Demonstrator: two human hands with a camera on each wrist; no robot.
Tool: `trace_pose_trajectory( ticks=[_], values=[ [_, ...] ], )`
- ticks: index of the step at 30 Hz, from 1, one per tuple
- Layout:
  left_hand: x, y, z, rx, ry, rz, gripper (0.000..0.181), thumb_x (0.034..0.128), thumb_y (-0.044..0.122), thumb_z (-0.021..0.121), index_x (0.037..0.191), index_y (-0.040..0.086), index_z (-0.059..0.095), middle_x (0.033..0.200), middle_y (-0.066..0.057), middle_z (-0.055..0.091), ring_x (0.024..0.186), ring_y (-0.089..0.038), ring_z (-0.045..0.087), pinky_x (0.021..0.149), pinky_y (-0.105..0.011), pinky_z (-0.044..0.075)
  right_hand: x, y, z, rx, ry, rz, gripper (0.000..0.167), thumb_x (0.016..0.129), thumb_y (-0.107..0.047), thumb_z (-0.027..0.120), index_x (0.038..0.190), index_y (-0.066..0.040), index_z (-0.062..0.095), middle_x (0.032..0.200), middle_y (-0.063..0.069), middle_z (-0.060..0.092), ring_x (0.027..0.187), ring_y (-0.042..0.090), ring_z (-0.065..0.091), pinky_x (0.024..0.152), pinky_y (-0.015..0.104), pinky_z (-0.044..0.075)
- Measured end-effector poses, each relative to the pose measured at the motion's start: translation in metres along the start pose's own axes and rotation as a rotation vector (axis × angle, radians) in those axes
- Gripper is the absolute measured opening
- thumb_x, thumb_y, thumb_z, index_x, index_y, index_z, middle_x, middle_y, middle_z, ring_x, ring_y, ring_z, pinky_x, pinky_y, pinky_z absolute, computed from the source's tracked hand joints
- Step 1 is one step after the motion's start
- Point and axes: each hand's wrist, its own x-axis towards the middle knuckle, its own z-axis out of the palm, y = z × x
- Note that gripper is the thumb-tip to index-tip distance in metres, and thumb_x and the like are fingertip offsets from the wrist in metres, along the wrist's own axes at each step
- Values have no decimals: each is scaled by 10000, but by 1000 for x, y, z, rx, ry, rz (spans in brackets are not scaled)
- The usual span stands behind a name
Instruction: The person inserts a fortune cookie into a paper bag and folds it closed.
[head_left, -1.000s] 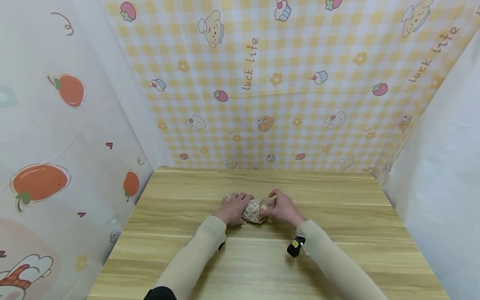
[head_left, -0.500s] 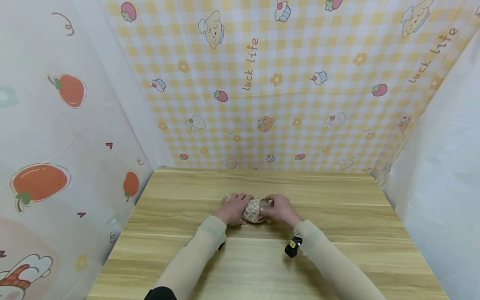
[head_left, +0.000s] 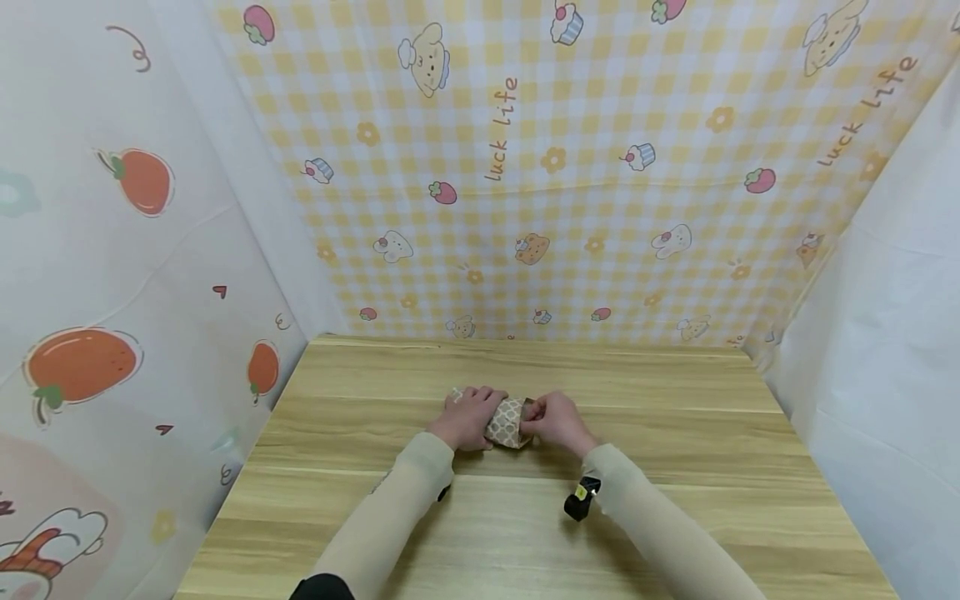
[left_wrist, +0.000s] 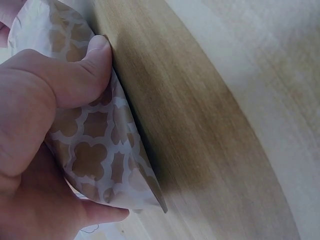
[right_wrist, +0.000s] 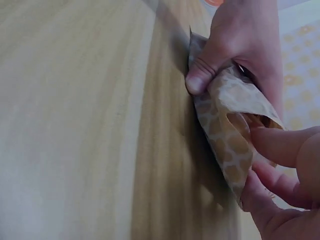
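Observation:
A small tan paper bag [head_left: 506, 422] with a white lattice pattern lies on its side on the table. My left hand [head_left: 468, 419] grips its left part, the thumb pressing on the patterned side in the left wrist view. At the bag's right end is its mouth, where my right hand [head_left: 561, 421] pinches the paper with bent fingers. In the right wrist view one digit [right_wrist: 275, 142] of that hand reaches into the opening, and others touch the lower edge. What lies inside the bag is hidden.
The wooden table [head_left: 675, 467] reaches back to a yellow checked cloth [head_left: 585, 208]. White cloths hang at the left and right sides. A small black device [head_left: 579, 498] hangs below the right wrist.
My right hand has moved slightly left and closer to the bag's mouth, its fingers drawing together. Less of the crumpled stuff at the mouth shows. My left hand has stayed in place.

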Motion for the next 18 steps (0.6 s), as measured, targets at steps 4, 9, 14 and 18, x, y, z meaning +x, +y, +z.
trace_pose_trajectory(
  ticks=[4,9,14,18],
  values=[
    [0,0,1,13,8,4,935,825,298,924,1594,224,398,1560,-57,479,1423,-341,436,1068,-739,385,0,4,5,-5,-15,-47,64,867,-71,823,826,-68,774,785,-11,736,718,102,637,674,273,551],
    [1,-2,4,32,18,13,955,821,318,926,1604,228,388,1566,-50,477,1414,-348,447,1054,-742,399,-2,5,9,27,-42,-69,78,892,-31,753,936,-39,690,858,30,721,787,132,661,709,303,571],
    [3,-3,4,10,16,17,965,817,309,931,1606,220,382,1567,-53,477,1414,-361,446,1052,-749,394,-1,5,11,136,-66,-22,168,904,8,709,1046,-3,620,882,76,729,790,169,688,670,310,583],
    [3,-4,1,-4,-6,10,985,823,309,927,1623,218,358,1585,-52,460,1423,-359,436,1064,-734,389,1,8,14,258,-81,-24,204,904,72,682,1086,64,592,941,168,734,851,209,707,694,313,599]
  ],
)
